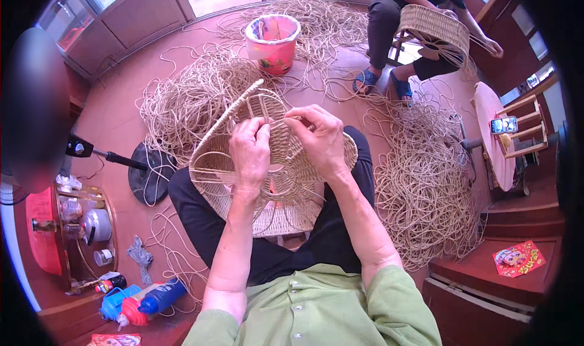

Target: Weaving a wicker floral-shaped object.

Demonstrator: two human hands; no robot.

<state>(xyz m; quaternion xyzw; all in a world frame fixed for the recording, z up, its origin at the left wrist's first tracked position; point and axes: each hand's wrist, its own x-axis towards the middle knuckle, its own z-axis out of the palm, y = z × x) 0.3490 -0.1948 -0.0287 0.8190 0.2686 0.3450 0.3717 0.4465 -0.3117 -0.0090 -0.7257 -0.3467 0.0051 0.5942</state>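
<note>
A half-round woven cord piece (210,142), like a chair seat or basket, rests tilted across my lap between my knees. It has a thick braided rim and open loops of cord over part of its surface. My left hand (250,148) is closed at the weave's upper middle, thumb and fingers pinching a strand there. To its right, my right hand (321,136) pinches a cord between thumb and fingertips, just above the woven surface. Both hands are a short way apart. The exact ends of the strands are hidden by my fingers.
Heaps of loose cord (426,194) lie on the floor to the right, with another cord pile (194,93) at far left. A red bucket (274,41) stands ahead. Someone seated (386,23) holds another woven piece (435,29). A fan base (149,172) stands left; bottles (161,296) lie lower left.
</note>
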